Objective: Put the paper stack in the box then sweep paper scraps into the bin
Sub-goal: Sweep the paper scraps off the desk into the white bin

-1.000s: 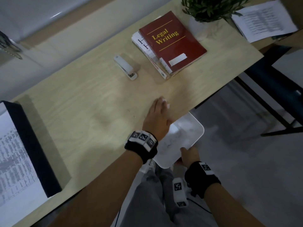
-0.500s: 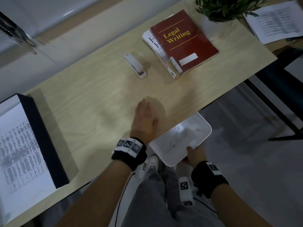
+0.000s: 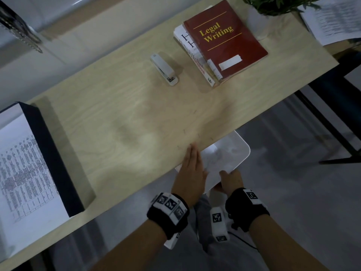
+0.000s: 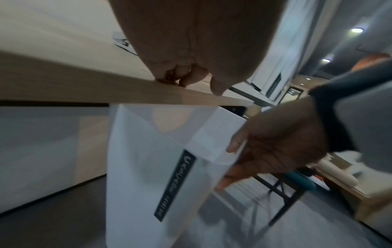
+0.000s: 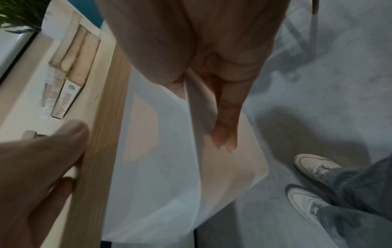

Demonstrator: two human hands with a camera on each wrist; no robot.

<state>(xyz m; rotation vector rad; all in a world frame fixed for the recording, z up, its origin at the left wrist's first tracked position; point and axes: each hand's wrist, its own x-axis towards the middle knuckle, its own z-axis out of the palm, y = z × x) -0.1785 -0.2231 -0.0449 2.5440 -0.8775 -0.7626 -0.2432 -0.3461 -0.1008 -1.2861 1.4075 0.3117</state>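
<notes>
My left hand (image 3: 192,166) lies flat with straight fingers on the wooden table's front edge (image 3: 136,184), right beside the bin's mouth. The white plastic bin (image 3: 230,153) hangs just below that edge, and my right hand (image 3: 230,179) grips its near rim. From the left wrist, the bin (image 4: 152,167) shows under the tabletop, with my right hand (image 4: 273,147) pinching its wall. The right wrist view has my fingers (image 5: 224,120) down the bin's outer side (image 5: 169,159). At the far left, the paper stack (image 3: 21,169) lies inside the black box (image 3: 54,153). No scraps are plainly visible on the table.
A stapler (image 3: 165,68) and a pile of books with a red one on top (image 3: 224,38) sit at the back. A potted plant (image 3: 273,6) and loose printed sheets (image 3: 336,18) are at the far right. Dark table legs (image 3: 328,122) stand on the grey floor.
My left hand has swept from the middle of the table back to its front edge beside the bin. The right hand has kept its hold on the bin's rim.
</notes>
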